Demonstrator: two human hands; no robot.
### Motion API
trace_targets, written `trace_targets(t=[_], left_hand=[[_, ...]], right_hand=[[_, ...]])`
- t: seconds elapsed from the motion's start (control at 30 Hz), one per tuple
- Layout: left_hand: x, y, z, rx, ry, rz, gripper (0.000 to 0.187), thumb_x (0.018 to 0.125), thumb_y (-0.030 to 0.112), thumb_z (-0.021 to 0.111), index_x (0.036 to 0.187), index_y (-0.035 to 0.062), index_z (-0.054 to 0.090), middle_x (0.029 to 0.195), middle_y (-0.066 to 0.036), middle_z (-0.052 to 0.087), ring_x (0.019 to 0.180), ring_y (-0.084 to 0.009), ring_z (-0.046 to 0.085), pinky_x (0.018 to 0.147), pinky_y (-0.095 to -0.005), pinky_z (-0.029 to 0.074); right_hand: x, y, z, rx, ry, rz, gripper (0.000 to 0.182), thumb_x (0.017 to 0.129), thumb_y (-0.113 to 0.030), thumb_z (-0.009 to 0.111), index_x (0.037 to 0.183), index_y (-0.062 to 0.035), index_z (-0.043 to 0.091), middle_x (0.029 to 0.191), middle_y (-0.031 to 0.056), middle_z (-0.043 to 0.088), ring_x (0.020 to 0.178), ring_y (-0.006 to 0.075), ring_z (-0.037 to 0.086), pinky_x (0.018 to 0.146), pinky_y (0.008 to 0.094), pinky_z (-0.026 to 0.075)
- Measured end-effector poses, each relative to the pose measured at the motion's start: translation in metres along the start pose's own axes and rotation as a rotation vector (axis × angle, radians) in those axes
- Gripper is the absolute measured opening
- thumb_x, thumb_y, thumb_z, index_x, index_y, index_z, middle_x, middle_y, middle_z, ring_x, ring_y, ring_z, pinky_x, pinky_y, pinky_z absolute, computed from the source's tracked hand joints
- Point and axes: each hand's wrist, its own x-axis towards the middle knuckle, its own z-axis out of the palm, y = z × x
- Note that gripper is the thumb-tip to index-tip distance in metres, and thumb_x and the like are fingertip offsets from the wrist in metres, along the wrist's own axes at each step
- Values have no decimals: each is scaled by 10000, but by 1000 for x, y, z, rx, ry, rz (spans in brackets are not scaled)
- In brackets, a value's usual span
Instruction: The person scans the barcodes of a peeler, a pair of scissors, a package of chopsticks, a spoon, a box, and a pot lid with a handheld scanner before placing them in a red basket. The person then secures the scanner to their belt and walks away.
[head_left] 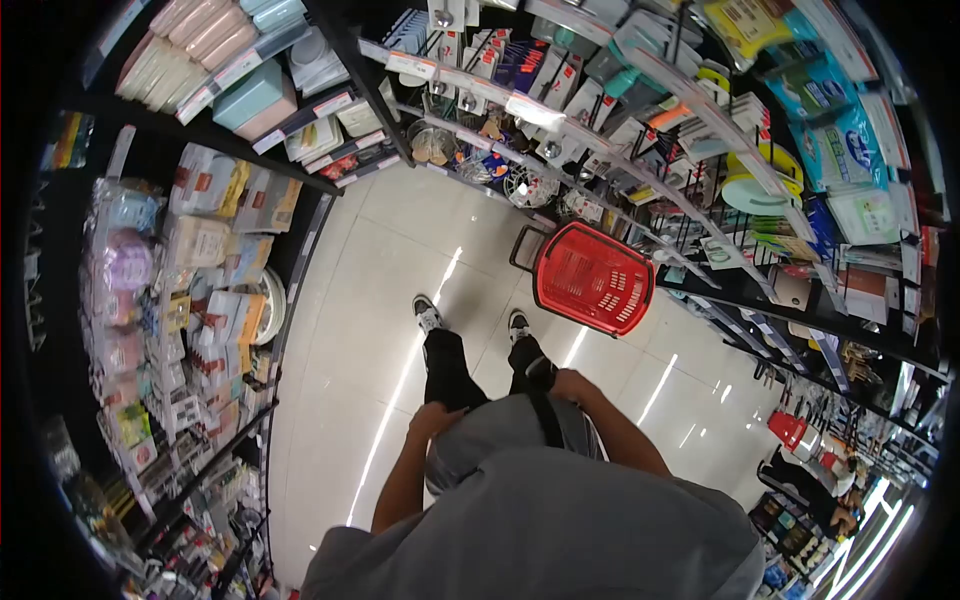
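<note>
Black shelving (372, 95) packed w/ goods lines both sides of our aisle, w/ pale floor tiles (330, 400) btwn. Our grey shirt (540, 510) fills bottom ctr. Red basket (590, 265) is on the floor ahead, R of our feet, near the R shelves. Below our black trousers (445, 370) we see two shoes (427, 315). Dark strap (547, 420) runs down the shirt front, closer to our R hand (574, 386). Our L hand (432, 420) is by the shirt's L edge. Fingers look curled; can't tell if either grips anything.
</note>
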Motion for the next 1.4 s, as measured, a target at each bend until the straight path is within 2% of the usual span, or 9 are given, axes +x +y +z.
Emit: trace_targets(t=[0.33, 0.53, 0.67, 0.77, 0.87, 0.97, 1.0, 1.1, 1.4], left_hand=[[-7, -88, -72, -25, -231, 257, 436, 787, 452, 593, 826, 28, 684, 814, -193, 660, 801, -355, 637, 716, -420, 494], [-17, -84, -93, 47, -467, 421, 314, 767, 328, 560, 815, 43, 682, 795, -190, 655, 768, -338, 643, 677, -420, 491], [-7, -82, -81, -86, -468, 320, 296, 777, 315, 575, 809, 38, 678, 763, -190, 648, 743, -320, 644, 650, -412, 488], [4, -71, -67, -161, -358, 237, 328, 783, 361, 589, 840, 53, 686, 816, -168, 669, 807, -341, 647, 711, -404, 504], [14, -42, -76, -520, -244, 20, 364, 854, 353, 601, 739, 8, 618, 639, -117, 612, 573, -221, 611, 543, -357, 467], [60, -43, -67, -751, -187, -127, 277, 857, 283, 619, 770, 21, 599, 627, -99, 605, 551, -205, 598, 526, -339, 459], [107, -77, -26, -530, 24, 89, 248, 851, 264, 623, 778, 33, 571, 616, -90, 599, 580, -210, 610, 550, -349, 470], [161, -46, -69, -393, 82, 125, 264, 823, 296, 615, 830, 33, 603, 745, -154, 643, 756, -336, 637, 684, -406, 499], [374, 9, -167, -351, 291, 411, 227, 861, 271, 572, 876, 44, 582, 781, -139, 644, 755, -294, 637, 691, -364, 492]], right_hand=[[-25, -100, 16, 90, -321, 16, 398, 671, -198, 624, 1027, -21, 638, 976, 236, 648, 936, 366, 628, 811, 419, 485], [-49, -111, 23, 252, -302, 21, 405, 705, -268, 650, 1032, -29, 642, 995, 207, 660, 956, 320, 630, 843, 396, 460], [-31, -105, 25, 299, -238, 53, 402, 696, -274, 674, 1023, -41, 648, 959, 190, 668, 919, 312, 634, 827, 394, 464], [-11, -100, 21, 317, -291, 206, 349, 682, -250, 697, 953, -34, 653, 846, 144, 674, 788, 253, 648, 726, 360, 491], [9, -69, 41, 569, -79, 254, 268, 681, -202, 700, 879, -32, 641, 734, 90, 648, 656, 170, 624, 606, 309, 486], [34, -62, 30, 717, 91, 297, 206, 689, -158, 690, 837, -29, 626, 675, 54, 622, 589, 124, 595, 545, 270, 466], [44, -62, 25, 732, 67, 302, 209, 697, -142, 685, 859, -25, 622, 691, 61, 626, 600, 131, 598, 555, 273, 471], [82, -58, 22, 859, 4, 255, 223, 718, -110, 679, 909, -18, 611, 716, 67, 627, 612, 138, 598, 565, 274, 475], [220, -85, -52, 1102, -43, -112, 227, 778, -43, 662, 971, 7, 555, 736, 60, 592, 599, 139, 586, 572, 272, 483]])
